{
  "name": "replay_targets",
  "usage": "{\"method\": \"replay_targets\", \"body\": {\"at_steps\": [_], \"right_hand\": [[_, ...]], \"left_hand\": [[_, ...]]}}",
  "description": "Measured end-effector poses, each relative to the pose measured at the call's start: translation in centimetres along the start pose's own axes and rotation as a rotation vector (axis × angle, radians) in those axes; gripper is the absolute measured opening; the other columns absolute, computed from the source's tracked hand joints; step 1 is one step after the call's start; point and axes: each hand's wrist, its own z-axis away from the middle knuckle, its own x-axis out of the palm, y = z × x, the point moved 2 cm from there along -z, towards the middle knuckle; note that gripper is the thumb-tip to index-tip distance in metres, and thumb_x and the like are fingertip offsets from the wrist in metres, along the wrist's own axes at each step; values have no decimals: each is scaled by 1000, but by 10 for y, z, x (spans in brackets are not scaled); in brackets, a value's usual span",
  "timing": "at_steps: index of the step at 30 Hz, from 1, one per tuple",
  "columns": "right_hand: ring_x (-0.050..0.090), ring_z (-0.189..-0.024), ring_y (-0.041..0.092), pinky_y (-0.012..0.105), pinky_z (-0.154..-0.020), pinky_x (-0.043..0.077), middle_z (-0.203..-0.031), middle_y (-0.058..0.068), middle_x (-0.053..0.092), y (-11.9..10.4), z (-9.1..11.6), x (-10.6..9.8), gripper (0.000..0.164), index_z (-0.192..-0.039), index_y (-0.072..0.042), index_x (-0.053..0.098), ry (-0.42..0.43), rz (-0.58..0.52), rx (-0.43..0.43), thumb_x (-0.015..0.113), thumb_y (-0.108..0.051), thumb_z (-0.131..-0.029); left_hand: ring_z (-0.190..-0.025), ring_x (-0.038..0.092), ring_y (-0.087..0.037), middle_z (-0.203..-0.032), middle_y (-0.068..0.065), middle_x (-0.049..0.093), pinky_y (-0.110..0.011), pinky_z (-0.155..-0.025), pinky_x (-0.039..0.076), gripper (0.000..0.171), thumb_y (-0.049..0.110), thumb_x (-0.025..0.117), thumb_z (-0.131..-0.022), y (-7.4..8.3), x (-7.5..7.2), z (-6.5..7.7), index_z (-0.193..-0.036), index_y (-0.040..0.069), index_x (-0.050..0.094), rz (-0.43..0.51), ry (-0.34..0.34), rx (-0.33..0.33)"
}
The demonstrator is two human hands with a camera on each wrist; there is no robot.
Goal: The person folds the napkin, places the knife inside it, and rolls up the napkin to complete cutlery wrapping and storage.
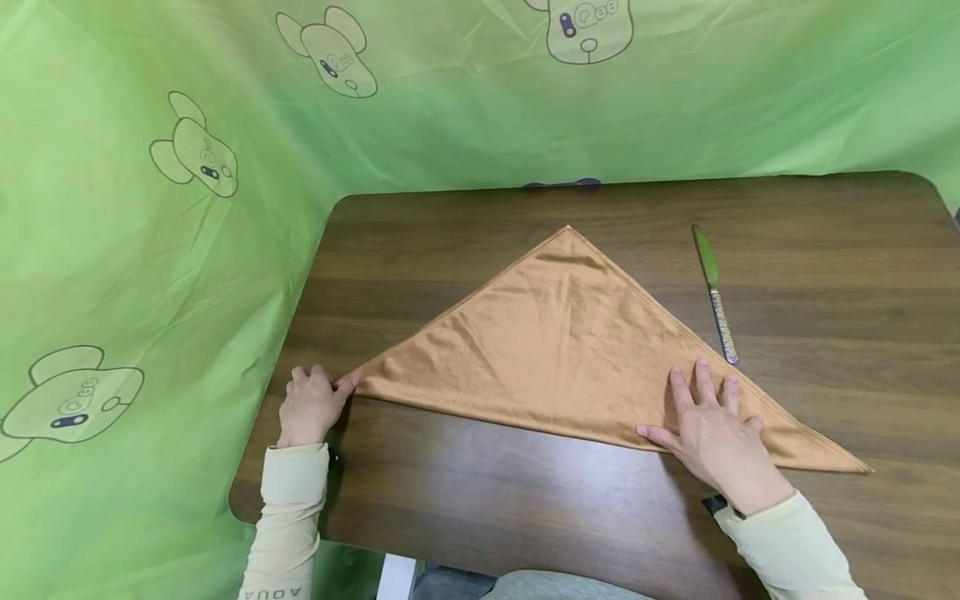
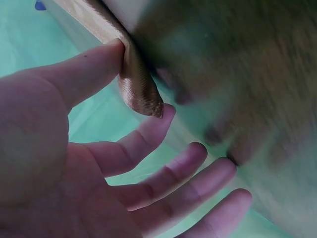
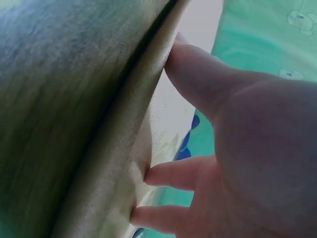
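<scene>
A satiny copper-brown cloth napkin (image 1: 555, 350), folded into a triangle, lies on the table with its peak pointing away from me. At its left corner is my left hand (image 1: 309, 404). The left wrist view shows that thumb against the cloth edge (image 2: 133, 79), the index fingertip right at the corner and the other fingers spread. My right hand (image 1: 716, 437) presses flat on the right part of the napkin, fingers spread, thumb along the near edge. In the right wrist view the thumb (image 3: 193, 69) and two fingertips touch the fabric.
A table knife (image 1: 716, 300) with a patterned handle lies right of the napkin, its handle end close to the cloth's slanting edge. The dark wooden table (image 1: 480, 492) has rounded corners. Green printed curtains (image 1: 450, 100) hang along its back and left sides.
</scene>
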Motion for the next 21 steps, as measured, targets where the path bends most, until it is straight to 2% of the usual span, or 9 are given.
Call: {"method": "replay_targets", "body": {"at_steps": [2, 5, 9, 12, 15, 17, 21], "right_hand": [[17, -130, 65, 82, -79, 32, -151, 37, 17, 2, 0, -2, 94, -146, 3, 30, 12, 7, -12, 50, -68, -88], [26, -123, 65, 77, -79, 38, -144, 38, 28, 4, -3, -9, 84, -140, 5, 36, 55, 3, -55, 59, -57, -88], [41, -110, 64, 72, -78, 43, -128, 37, 43, 12, -11, -25, 73, -130, 6, 45, 80, 7, -86, 66, -49, -86], [46, -106, 59, 72, -74, 44, -124, 35, 48, 23, -19, -40, 62, -129, 3, 50, 57, 12, -74, 65, -42, -88], [48, -103, 60, 72, -74, 44, -121, 38, 47, 34, -33, -54, 53, -131, 3, 50, 58, -14, -78, 63, -28, -91], [47, -103, 63, 72, -78, 42, -120, 42, 45, 41, -43, -63, 53, -134, 7, 45, 74, -46, -72, 61, -19, -91], [42, -104, 66, 73, -83, 38, -118, 47, 41, 52, -63, -76, 52, -132, 14, 39, 80, -98, -12, 56, -12, -90]], "left_hand": [[-100, 51, -53, -109, -34, 45, -61, -70, 48, 53, 44, 57, -94, 0, 1, 0, -97, -9, 53, -12, 20, 9], [-97, 52, -54, -108, -34, 46, -63, -69, 48, 55, 43, 59, -93, 4, 3, 3, -102, -11, 52, -38, 76, 50], [-96, 55, -54, -113, -34, 48, -64, -68, 49, 54, 38, 66, -89, 22, 6, 11, -108, -10, 53, -32, 169, 163], [-99, 55, -53, -119, -32, 49, -63, -69, 49, 54, 36, 72, -84, 42, 10, 19, -113, -6, 55, 1, 197, 272], [-108, 54, -51, -128, -30, 47, -62, -78, 49, 58, 35, 75, -82, 62, 15, 26, -122, -2, 56, 32, 183, 395], [-116, 52, -49, -135, -28, 45, -62, -87, 47, 61, 35, 76, -82, 75, 19, 30, -128, 2, 55, 37, 155, 482], [-132, 42, -46, -146, -23, 40, -66, -98, 39, 65, 41, 72, -84, 96, 30, 38, -139, 13, 50, -17, 74, 636]]}}
